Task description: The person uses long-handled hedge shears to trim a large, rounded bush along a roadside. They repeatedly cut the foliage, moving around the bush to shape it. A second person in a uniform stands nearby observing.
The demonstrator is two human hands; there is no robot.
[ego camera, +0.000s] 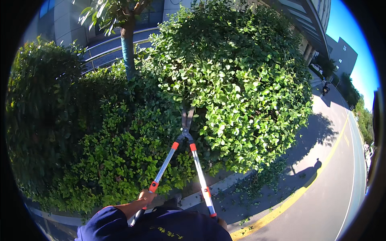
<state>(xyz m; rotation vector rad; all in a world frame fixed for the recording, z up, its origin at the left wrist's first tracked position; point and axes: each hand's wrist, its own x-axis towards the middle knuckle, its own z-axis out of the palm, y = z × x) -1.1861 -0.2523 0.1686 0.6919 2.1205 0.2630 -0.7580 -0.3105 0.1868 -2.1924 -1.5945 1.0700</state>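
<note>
Long-handled hedge shears [185, 132] reach forward from my body, their dark blades slightly apart among the leaves of a large rounded bush [241, 99]. My left hand [147, 196] is wrapped around the left silver handle, just below its red joint. At the lower end of the other handle is my right hand [222, 223], mostly hidden by the dark blue shirt [181, 226], with its fingers around the grip. Left of the blades grows a lower hedge [117, 162], partly in shade.
A tree trunk [128, 51] with a blue band stands behind the hedge, near a metal railing [102, 55]. Cut leaves [259, 180] lie by the kerb [223, 185]. The road [325, 192] runs along the right, with a motorbike [326, 88] farther off.
</note>
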